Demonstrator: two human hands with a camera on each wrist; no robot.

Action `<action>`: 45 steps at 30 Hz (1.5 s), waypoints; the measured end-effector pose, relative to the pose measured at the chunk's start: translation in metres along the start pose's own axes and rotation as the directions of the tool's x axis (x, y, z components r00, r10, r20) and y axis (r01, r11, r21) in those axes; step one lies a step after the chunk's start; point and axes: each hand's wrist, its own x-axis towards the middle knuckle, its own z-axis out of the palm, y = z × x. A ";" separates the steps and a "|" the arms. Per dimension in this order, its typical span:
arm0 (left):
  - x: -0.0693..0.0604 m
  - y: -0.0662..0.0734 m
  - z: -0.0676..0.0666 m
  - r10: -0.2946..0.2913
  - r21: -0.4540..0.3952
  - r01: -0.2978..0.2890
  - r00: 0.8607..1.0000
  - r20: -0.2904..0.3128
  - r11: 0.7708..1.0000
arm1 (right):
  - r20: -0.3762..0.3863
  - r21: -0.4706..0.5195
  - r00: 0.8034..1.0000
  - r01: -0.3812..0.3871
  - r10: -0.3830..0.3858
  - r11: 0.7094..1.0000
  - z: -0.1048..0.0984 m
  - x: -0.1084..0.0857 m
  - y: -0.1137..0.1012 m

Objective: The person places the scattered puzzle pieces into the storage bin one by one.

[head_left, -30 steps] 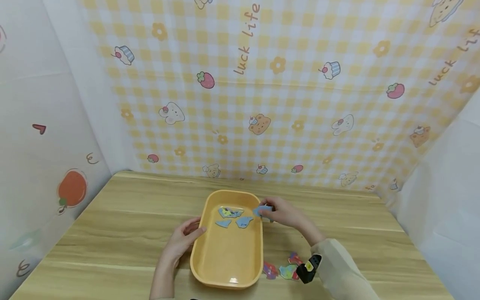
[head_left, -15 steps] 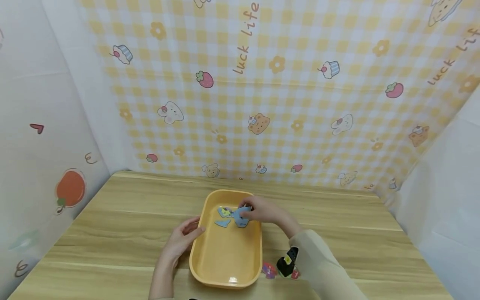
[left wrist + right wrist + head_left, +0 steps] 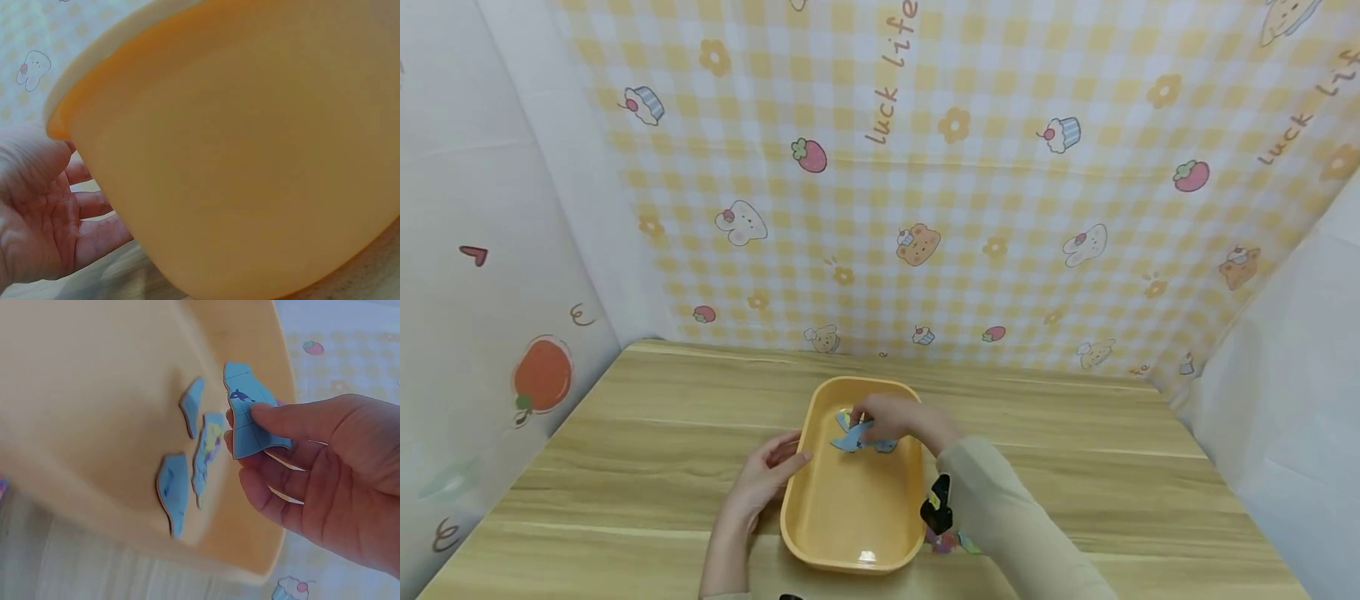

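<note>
A blue puzzle piece [image 3: 250, 419] with a small whale printed on it is pinched between the thumb and fingers of my right hand [image 3: 891, 418], over the far part of the yellow tray [image 3: 853, 517]. Inside the tray lie a small blue piece [image 3: 192, 406], a blue piece with a yellow patch [image 3: 207, 453] and another blue piece [image 3: 173, 490]. My left hand [image 3: 767, 475] grips the tray's left side, its thumb on the rim. In the left wrist view, the fingers [image 3: 94, 203] are against the outer wall, their tips hidden.
To the right of the tray, a red-purple piece [image 3: 942, 542] and a green piece [image 3: 968, 542] lie on the wooden table [image 3: 1097, 467], partly covered by the right wrist camera and sleeve. A checked cloth [image 3: 970, 200] hangs behind the table.
My right hand has carried the blue puzzle piece leftward, from the tray's right rim to above the pieces inside. My left hand has stayed on the tray's left side.
</note>
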 end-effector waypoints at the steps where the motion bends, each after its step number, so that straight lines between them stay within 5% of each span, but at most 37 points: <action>1: 0.000 0.000 0.000 0.000 -0.001 0.000 1.000 0.001 1.000 | 0.008 -0.001 1.000 -0.011 0.011 1.000 0.001 0.002 -0.002; 17: 0.001 -0.001 0.001 0.005 -0.011 -0.005 1.000 0.015 1.000 | 0.121 0.096 0.979 -0.178 0.166 0.979 0.024 0.020 -0.018; 36: 0.002 0.001 0.001 -0.011 -0.008 0.011 1.000 0.010 1.000 | 0.133 0.106 0.972 -0.210 0.196 0.972 0.027 0.021 -0.021; 45: 0.001 -0.001 -0.001 -0.002 -0.003 0.002 1.000 0.015 1.000 | 0.073 0.103 0.988 -0.143 0.136 0.984 0.025 0.017 -0.011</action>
